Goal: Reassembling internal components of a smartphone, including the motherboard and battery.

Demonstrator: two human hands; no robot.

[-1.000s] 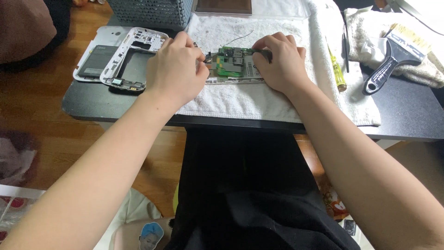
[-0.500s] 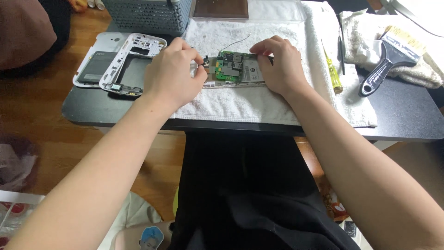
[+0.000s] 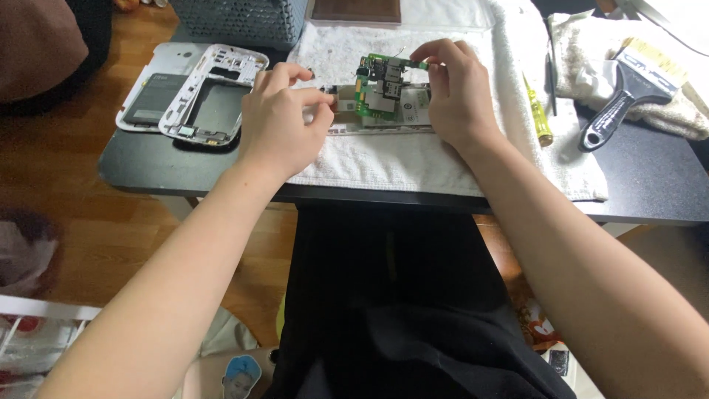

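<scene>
The green circuit board [image 3: 380, 89] lies between both hands near the towel's [image 3: 384, 159] far edge: right hand [image 3: 458, 92] pinches its far corner, left hand [image 3: 284, 122] pinches the phone frame's [image 3: 384, 125] left end

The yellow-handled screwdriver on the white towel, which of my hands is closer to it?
Right. The right hand sits just left of the yellow-handled screwdriver, fingers on the green circuit board. The left hand is farther left, beyond the board.

On a white towel [image 3: 413, 159] near the table's [image 3: 650, 192] front edge, the left hand [image 3: 284, 122] steadies a phone body [image 3: 384, 122] while the right hand [image 3: 458, 92] pinches its green circuit board [image 3: 377, 85], tilted up.
</scene>
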